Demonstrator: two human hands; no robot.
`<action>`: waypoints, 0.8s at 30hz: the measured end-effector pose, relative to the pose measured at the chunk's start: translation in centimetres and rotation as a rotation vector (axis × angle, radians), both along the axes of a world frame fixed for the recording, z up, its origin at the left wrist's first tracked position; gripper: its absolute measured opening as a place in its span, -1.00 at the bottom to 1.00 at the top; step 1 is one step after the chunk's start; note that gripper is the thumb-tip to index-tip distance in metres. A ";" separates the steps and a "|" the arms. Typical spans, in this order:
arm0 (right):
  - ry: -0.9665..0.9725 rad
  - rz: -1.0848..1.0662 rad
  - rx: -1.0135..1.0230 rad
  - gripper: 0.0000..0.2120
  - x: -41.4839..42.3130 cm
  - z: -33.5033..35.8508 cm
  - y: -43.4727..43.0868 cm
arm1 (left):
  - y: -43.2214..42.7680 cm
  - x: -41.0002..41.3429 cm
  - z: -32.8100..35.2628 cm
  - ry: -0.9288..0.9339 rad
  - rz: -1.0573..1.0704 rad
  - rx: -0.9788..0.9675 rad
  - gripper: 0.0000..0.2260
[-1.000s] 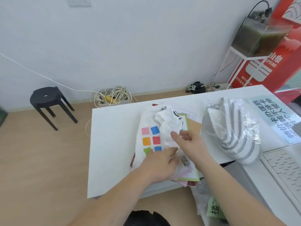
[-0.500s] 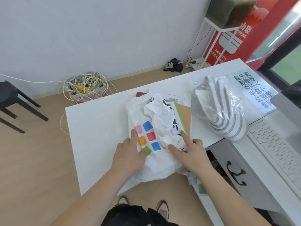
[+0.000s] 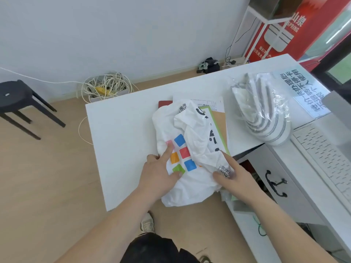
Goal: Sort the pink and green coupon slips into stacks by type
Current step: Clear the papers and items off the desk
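Left hand (image 3: pixel 159 173) and right hand (image 3: pixel 239 179) rest spread, fingers straight, on the crumpled white bag (image 3: pixel 191 188) at the worktop's (image 3: pixel 121 141) near edge, pinching nothing I can see. One green-edged slip (image 3: pixel 205 108) peeks from under the bag's far right.

Green-bordered coupon slip (image 3: pixel 205 109), lying flat, mostly hidden under crumpled white bag (image 3: pixel 190 186)

White surface (image 3: pixel 117 149). Near its front edge, a crumpled white bag (image 3: pixel 191 188) with coloured squares, overhanging that edge. From under the bag, poking out behind and to its right: red corner (image 3: pixel 164 105), printed sheet (image 3: pixel 209 102), green-edged sheet (image 3: pixel 207 109), brown sheet (image 3: pixel 220 126). Right of the bag, apart from it, a striped bundle (image 3: pixel 266 114) in clear wrap. Further right still, a blue sign (image 3: pixel 303 92).
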State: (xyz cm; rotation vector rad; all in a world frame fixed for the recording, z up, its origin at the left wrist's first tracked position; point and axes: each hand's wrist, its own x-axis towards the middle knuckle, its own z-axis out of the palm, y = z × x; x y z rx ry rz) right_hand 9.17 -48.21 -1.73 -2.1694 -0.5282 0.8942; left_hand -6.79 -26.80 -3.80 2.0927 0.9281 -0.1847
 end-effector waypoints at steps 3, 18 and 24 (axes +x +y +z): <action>-0.082 0.094 -0.045 -0.35 -0.9 -0.8 -3.3 | -3.6 -2.4 -0.2 0.045 0.041 -0.038 -0.16; -0.001 0.453 -0.033 -0.32 -6.7 -5.8 -24.5 | -31.3 -14.7 -2.8 -0.163 0.386 -0.123 -0.19; 0.099 0.513 -0.078 -0.49 -9.5 -7.8 -25.2 | -31.8 -18.1 -5.6 -0.124 0.395 -0.153 -0.26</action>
